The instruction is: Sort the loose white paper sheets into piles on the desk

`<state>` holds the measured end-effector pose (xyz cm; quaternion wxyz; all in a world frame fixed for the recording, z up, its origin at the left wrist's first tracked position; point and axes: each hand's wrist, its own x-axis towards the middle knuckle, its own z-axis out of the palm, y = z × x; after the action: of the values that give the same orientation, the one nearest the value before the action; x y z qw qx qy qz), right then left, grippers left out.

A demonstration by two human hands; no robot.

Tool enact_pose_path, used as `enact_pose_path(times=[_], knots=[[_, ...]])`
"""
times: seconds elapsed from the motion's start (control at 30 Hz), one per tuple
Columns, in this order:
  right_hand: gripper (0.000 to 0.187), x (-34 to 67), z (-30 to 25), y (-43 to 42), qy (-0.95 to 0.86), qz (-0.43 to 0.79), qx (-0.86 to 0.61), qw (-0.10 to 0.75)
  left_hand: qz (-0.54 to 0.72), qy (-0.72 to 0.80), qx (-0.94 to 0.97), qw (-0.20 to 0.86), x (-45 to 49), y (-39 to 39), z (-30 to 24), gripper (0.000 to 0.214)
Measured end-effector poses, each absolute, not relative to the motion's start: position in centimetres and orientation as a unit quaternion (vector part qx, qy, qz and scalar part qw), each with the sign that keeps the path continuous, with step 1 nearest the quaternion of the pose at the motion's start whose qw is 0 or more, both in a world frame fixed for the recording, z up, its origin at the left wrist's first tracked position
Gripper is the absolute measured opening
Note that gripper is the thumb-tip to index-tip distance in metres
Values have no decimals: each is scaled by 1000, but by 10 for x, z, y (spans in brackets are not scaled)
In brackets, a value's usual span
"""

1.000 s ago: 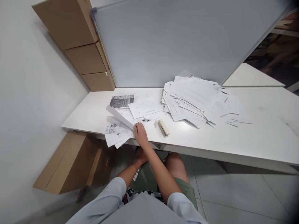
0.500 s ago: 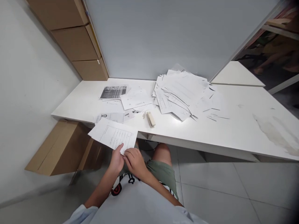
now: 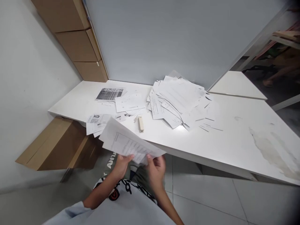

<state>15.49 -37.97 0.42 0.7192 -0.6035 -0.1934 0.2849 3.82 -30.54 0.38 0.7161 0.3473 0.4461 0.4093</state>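
Printed paper sheets (image 3: 127,140) are held between my two hands, over my lap and just off the table's front edge. My left hand (image 3: 122,165) is closed on their lower edge, thumb on top. At their right corner, my right hand (image 3: 156,168) pinches them, slightly blurred. A cream stapler (image 3: 141,124) lies on the table just beyond the sheets. Left of it, papers with a small portrait picture (image 3: 96,120) overhang the table edge. Farther back lie a sheet with a dark picture (image 3: 109,93) and some white sheets (image 3: 130,103).
A large messy heap of papers (image 3: 178,97) covers the middle of the white table (image 3: 232,131) against a grey panel (image 3: 159,40). Cardboard boxes (image 3: 77,45) are stacked at the back left. Another carton (image 3: 51,143) stands below the table's left end.
The held sheets have moved right and turned. My right hand has shifted away from my left, out to the sheets' right corner. The camera view has tilted slightly.
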Motion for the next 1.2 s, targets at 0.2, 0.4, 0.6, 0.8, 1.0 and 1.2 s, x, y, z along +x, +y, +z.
enact_pose_path(times=[0.2, 0.4, 0.6, 0.8, 1.0, 1.2], knots=[[23, 268, 24, -393, -190, -46, -639, 744, 506, 359, 488, 614, 98, -282, 25, 73], [35, 332, 29, -411, -165, -123, -607, 767, 432, 234, 707, 510, 167, -274, 18, 36], [39, 358, -4, -411, -180, -16, -594, 784, 404, 267, 689, 539, 212, -259, -7, 20], [29, 351, -19, -400, -170, 38, -622, 764, 383, 209, 712, 550, 201, -252, 0, 19], [31, 324, -20, -415, -184, 131, -640, 734, 404, 225, 760, 457, 131, -274, 5, 19], [36, 260, -33, -411, -214, 308, -664, 647, 467, 434, 572, 516, 49, -304, -36, 50]])
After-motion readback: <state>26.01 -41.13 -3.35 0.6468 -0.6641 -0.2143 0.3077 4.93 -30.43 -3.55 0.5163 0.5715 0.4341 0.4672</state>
